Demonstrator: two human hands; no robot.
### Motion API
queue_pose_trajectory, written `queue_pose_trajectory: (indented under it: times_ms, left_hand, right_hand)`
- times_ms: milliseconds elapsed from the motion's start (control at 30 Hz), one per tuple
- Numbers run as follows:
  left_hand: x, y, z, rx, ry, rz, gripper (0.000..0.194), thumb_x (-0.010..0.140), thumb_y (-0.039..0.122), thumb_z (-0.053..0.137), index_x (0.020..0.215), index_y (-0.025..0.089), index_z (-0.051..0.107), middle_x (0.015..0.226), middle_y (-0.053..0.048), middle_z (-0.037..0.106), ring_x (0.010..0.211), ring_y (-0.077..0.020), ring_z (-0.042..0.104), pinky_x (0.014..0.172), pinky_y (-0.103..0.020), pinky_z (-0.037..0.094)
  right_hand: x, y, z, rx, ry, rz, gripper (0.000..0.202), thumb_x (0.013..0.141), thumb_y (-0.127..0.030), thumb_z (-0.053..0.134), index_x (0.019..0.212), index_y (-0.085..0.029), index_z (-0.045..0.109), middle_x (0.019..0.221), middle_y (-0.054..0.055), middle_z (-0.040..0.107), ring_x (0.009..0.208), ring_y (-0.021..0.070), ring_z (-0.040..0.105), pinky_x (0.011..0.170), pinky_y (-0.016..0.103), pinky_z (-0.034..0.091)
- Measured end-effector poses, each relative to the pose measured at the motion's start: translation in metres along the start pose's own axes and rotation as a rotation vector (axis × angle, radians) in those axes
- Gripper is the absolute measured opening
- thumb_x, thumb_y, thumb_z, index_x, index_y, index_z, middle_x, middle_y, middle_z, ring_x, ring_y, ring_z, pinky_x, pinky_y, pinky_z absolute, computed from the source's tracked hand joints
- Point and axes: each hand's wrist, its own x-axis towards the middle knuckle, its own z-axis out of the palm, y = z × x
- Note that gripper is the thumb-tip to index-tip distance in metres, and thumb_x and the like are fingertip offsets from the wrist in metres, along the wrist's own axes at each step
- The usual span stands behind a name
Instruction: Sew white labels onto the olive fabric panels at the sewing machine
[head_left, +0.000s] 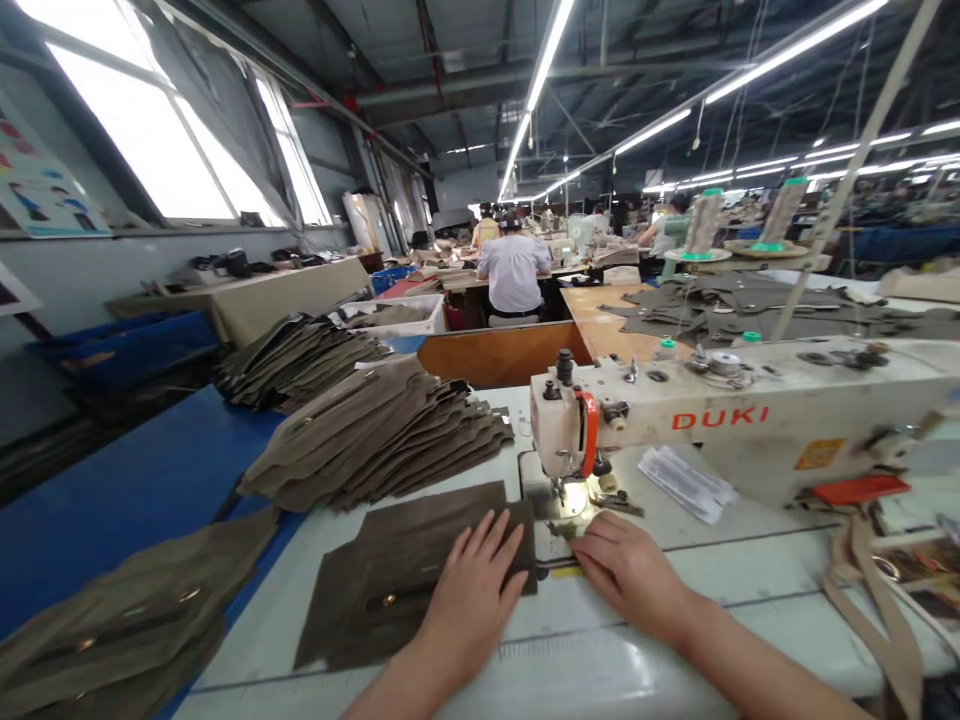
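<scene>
My left hand (478,590) lies with fingers spread on a dark olive fabric piece (352,590), which has a strip with a metal button on it. The piece lies flat on the pale sewing table (570,660), left of the needle area. My right hand (619,565) is at the machine's front edge, fingers bent together at a small dark green scrap (564,530); what the fingertips grip is too small to tell. Behind the hands stands a white sewing machine (720,410) with its needle lamp lit.
Stacked fabric pieces (375,430) stand at the table's back left, more pieces (135,620) at the lower left. White labels (686,482) lie under the machine arm. Beige straps (874,610) hang at the right. A seated person (515,270) works farther ahead.
</scene>
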Motion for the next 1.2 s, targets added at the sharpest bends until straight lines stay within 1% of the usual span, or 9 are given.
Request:
queue_pose_trajectory:
  times_ms: [100, 233, 300, 400, 567, 767, 900, 1033, 1200]
  left_hand:
    - [0.008, 0.004, 0.006, 0.016, 0.037, -0.02, 0.048, 0.095, 0.037, 0.041, 0.14, 0.023, 0.047, 0.147, -0.008, 0.044, 0.136, -0.0291, 0.038, 0.108, -0.051, 0.034]
    - [0.017, 0.004, 0.013, 0.031, 0.093, 0.0, 0.048, 0.094, 0.039, 0.041, 0.138, 0.024, 0.05, 0.145, -0.007, 0.046, 0.134, -0.0286, 0.041, 0.108, -0.049, 0.035]
    - [0.021, 0.006, 0.015, 0.033, 0.103, 0.024, 0.049, 0.093, 0.039, 0.04, 0.139, 0.024, 0.05, 0.145, -0.007, 0.046, 0.135, -0.0284, 0.041, 0.107, -0.049, 0.035]
    - [0.026, 0.011, 0.017, 0.04, 0.113, 0.036, 0.049, 0.093, 0.038, 0.039, 0.138, 0.023, 0.051, 0.145, -0.008, 0.047, 0.134, -0.029, 0.042, 0.106, -0.05, 0.037]
    - [0.027, 0.013, 0.019, 0.067, 0.135, 0.041, 0.049, 0.092, 0.039, 0.039, 0.137, 0.023, 0.053, 0.144, -0.007, 0.048, 0.132, -0.0292, 0.044, 0.106, -0.05, 0.038]
    - [0.024, 0.012, 0.015, 0.09, 0.12, 0.04, 0.05, 0.092, 0.038, 0.038, 0.137, 0.022, 0.053, 0.144, -0.008, 0.048, 0.133, -0.0294, 0.043, 0.105, -0.05, 0.038]
    - [0.024, 0.013, 0.014, 0.104, 0.117, 0.047, 0.051, 0.092, 0.038, 0.037, 0.138, 0.021, 0.052, 0.144, -0.008, 0.047, 0.133, -0.0295, 0.043, 0.105, -0.05, 0.038]
    - [0.024, 0.011, 0.018, 0.125, 0.125, 0.054, 0.05, 0.093, 0.038, 0.037, 0.136, 0.021, 0.053, 0.144, -0.008, 0.048, 0.132, -0.0306, 0.044, 0.104, -0.051, 0.039]
    - [0.024, 0.008, 0.023, 0.147, 0.18, 0.076, 0.049, 0.093, 0.039, 0.037, 0.136, 0.022, 0.054, 0.142, -0.008, 0.051, 0.13, -0.0295, 0.046, 0.103, -0.049, 0.04]
  right_hand:
    - [-0.017, 0.022, -0.022, -0.056, 0.059, 0.095, 0.025, 0.096, -0.018, 0.04, 0.093, -0.018, 0.065, 0.078, 0.007, 0.063, 0.076, 0.0195, 0.058, 0.068, 0.031, 0.047]
    - [-0.041, 0.07, -0.061, -0.211, 0.157, 0.373, 0.026, 0.094, -0.021, 0.042, 0.094, -0.019, 0.067, 0.085, 0.008, 0.067, 0.081, 0.0206, 0.062, 0.073, 0.033, 0.05]
    - [-0.047, 0.089, -0.076, -0.27, 0.08, 0.511, 0.025, 0.092, -0.022, 0.044, 0.094, -0.02, 0.069, 0.088, 0.008, 0.068, 0.081, 0.0207, 0.063, 0.075, 0.033, 0.05]
    - [-0.046, 0.104, -0.084, -0.288, -0.049, 0.588, 0.022, 0.089, -0.021, 0.049, 0.09, -0.02, 0.071, 0.088, 0.007, 0.069, 0.08, 0.0208, 0.064, 0.072, 0.03, 0.049]
    - [-0.036, 0.111, -0.082, -0.272, -0.164, 0.639, 0.02, 0.087, -0.02, 0.053, 0.086, -0.02, 0.073, 0.089, 0.007, 0.071, 0.077, 0.0198, 0.066, 0.07, 0.028, 0.048]
    - [-0.033, 0.116, -0.088, -0.256, -0.236, 0.695, 0.023, 0.09, -0.02, 0.051, 0.096, -0.018, 0.073, 0.094, 0.009, 0.072, 0.085, 0.0217, 0.067, 0.076, 0.028, 0.048]
    - [-0.03, 0.116, -0.093, -0.274, -0.27, 0.727, 0.025, 0.088, -0.016, 0.053, 0.104, -0.016, 0.072, 0.1, 0.01, 0.072, 0.089, 0.0224, 0.067, 0.079, 0.029, 0.047]
    - [-0.025, 0.116, -0.095, -0.289, -0.312, 0.738, 0.022, 0.086, -0.014, 0.055, 0.097, -0.017, 0.074, 0.097, 0.008, 0.073, 0.088, 0.0212, 0.067, 0.078, 0.027, 0.046]
    - [-0.017, 0.112, -0.095, -0.328, -0.346, 0.77, 0.02, 0.089, -0.016, 0.053, 0.089, -0.016, 0.073, 0.092, 0.009, 0.073, 0.084, 0.0209, 0.066, 0.074, 0.026, 0.045]
